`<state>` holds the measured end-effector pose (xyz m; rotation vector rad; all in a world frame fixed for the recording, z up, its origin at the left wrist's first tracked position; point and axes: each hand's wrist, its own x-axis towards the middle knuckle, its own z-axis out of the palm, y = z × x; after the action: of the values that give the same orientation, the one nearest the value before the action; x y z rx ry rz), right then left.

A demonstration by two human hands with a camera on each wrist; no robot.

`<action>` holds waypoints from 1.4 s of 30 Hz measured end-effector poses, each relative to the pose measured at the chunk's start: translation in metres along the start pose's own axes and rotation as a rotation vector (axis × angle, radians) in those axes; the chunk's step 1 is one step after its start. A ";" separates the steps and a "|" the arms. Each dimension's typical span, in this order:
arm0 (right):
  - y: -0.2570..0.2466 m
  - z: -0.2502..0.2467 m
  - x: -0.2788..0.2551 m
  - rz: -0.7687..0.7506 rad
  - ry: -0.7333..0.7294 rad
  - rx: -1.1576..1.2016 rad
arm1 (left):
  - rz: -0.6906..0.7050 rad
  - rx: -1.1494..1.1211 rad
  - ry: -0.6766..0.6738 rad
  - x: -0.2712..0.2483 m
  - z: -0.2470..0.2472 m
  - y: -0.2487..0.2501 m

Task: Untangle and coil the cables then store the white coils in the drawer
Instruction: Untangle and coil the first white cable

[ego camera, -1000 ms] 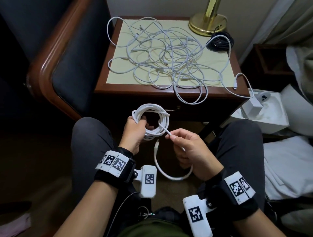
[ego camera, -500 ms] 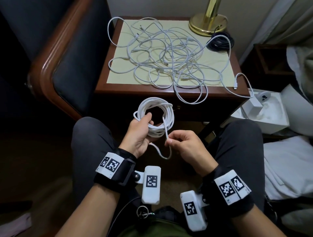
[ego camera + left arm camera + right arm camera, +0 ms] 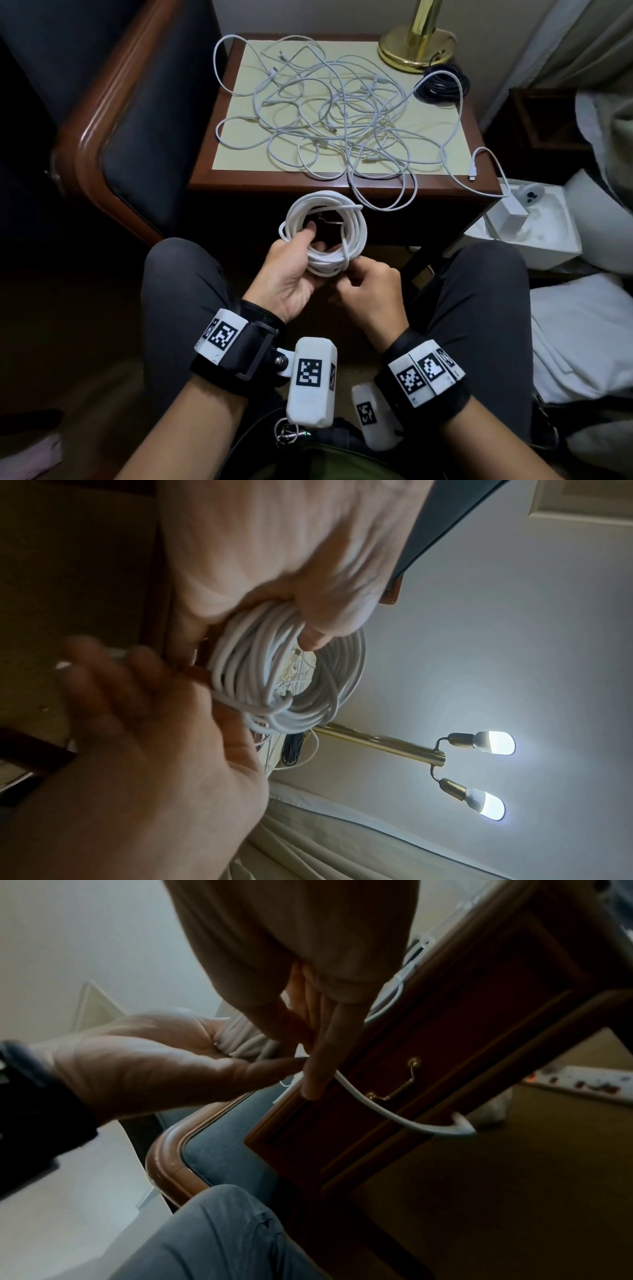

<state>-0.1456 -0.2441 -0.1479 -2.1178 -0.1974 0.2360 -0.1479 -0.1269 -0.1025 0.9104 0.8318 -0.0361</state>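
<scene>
A second ago a loose tail of cable hung in a long loop below your hands; half a second ago it had shrunk to a short hook. Now that slack is gone from the head view: the tail runs up across the near side of the white coil (image 3: 327, 233) and you are working its end in with your right hand (image 3: 368, 294). That suggests this coil is nearly finished and ready for the drawer (image 3: 441, 1066), whose front with its brass pull shows closed in the right wrist view.

Your left hand (image 3: 291, 270) is clamped on the coil, thumb through the centre and fingers curled round the bundle at its 7 o'clock side. Your right hand sits just beside it at 5 o'clock, fingers curled onto the tail. The coil is held above your lap, in front of the tabletop (image 3: 445, 185).

The tangled white cables (image 3: 329, 116) lie spread over the tabletop, with one strand trailing off at 3 o'clock toward a white charger block (image 3: 510, 214), so most of the untangling is left. A dark coil (image 3: 442, 85) sits at 1 o'clock by the brass lamp base (image 3: 416, 48).

Hard to make out: whether the tail is tucked under a turn or only wrapped over, since your right knuckles cover that spot. The left wrist view is blurred over the right fingers. How many separate cables make up the tangle cannot be counted.
</scene>
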 end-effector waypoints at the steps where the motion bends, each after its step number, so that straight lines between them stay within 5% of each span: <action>1: 0.001 0.001 0.000 0.004 0.027 0.030 | 0.000 0.026 -0.006 0.000 0.000 -0.001; 10: -0.005 -0.012 0.009 0.329 -0.182 0.856 | -0.104 0.322 -0.007 0.006 -0.008 -0.011; 21: -0.010 -0.012 0.008 0.586 -0.144 0.830 | 0.149 0.212 -0.017 0.008 -0.001 -0.020; 28: -0.006 -0.011 0.008 0.665 -0.238 0.751 | 0.155 0.126 -0.075 0.011 -0.009 -0.017; 32: -0.001 -0.014 0.012 0.560 -0.082 0.683 | 0.147 0.150 -0.054 0.015 -0.012 -0.017; 36: -0.006 -0.032 0.017 0.188 -0.003 0.648 | 0.155 0.209 -0.066 0.014 -0.012 -0.018; 39: -0.006 -0.033 0.022 -0.025 -0.109 0.282 | 0.189 0.309 -0.124 0.012 -0.011 -0.018; 42: 0.002 -0.028 0.022 -0.066 -0.104 -0.001 | 0.230 0.420 -0.167 0.013 -0.013 -0.017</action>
<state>-0.1178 -0.2626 -0.1369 -2.0983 -0.3276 0.3070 -0.1530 -0.1244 -0.1276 1.3750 0.5676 -0.0877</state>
